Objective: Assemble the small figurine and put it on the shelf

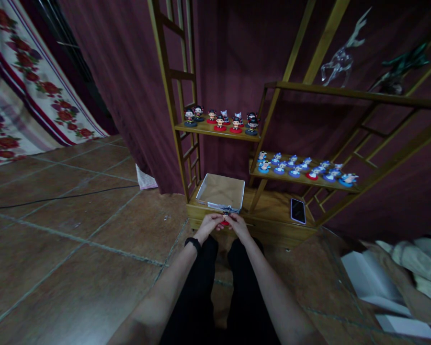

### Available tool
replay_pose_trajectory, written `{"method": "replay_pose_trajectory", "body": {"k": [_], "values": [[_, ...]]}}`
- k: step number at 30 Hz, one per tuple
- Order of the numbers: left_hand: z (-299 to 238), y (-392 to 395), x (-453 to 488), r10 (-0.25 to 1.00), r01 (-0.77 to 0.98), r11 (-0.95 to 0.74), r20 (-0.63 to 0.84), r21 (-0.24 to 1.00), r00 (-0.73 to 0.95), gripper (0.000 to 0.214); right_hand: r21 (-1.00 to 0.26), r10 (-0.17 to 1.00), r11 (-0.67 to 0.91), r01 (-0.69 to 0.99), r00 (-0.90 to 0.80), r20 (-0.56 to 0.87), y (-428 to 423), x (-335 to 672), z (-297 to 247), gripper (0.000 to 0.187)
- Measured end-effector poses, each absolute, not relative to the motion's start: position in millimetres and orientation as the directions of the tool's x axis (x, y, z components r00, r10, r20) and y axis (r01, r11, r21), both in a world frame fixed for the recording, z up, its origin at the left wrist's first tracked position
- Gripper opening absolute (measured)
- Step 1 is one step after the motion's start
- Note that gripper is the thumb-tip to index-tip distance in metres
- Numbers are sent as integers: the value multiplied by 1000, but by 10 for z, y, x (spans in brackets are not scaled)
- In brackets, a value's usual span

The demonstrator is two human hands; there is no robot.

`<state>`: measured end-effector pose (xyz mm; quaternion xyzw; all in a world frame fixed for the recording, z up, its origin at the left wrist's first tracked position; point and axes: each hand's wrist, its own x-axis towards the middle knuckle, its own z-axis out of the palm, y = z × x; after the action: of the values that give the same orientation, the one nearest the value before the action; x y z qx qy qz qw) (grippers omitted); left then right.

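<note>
Where your two hands meet, a small figurine (226, 217) with dark hair and a red base sits between your fingers, just in front of the open cardboard box (221, 190). Your left hand (210, 225) pinches it from one side and your right hand (237, 225) from the other, both drawn in close around it. Those fingers cover part of its body and base, and you cannot make out its face at this size. Its long axis runs from the base, nearer you, to the hair, which points toward the box; how far it tilts is hard to tell. Beyond, on the upper left shelf (219, 134), the front figurines (236, 124) partly hide those behind them. On the right shelf (305, 182), the blue and purple figurines (295, 170) overlap likewise. Above those, the dark green ornament (402, 64) blurs into shadow, its shape unclear. The frame's edges cut off the pale cloth (411, 261) at right and the flowered fabric (39, 91) at left.
</note>
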<state>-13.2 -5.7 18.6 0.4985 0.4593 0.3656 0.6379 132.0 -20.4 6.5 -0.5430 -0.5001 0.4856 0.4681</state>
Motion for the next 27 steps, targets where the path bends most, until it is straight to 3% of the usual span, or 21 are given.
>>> {"method": "replay_pose_trajectory", "body": {"k": [11,27], "values": [[201,-60,-158,928,6,231,-222,973,299,43,-996,999,-9,93,-50,-14,-214,1339,68,32],[198,-69,-149,928,-32,263,-243,964,283,42,-998,999,-31,63,-14,-32,-188,1340,29,33]]}}
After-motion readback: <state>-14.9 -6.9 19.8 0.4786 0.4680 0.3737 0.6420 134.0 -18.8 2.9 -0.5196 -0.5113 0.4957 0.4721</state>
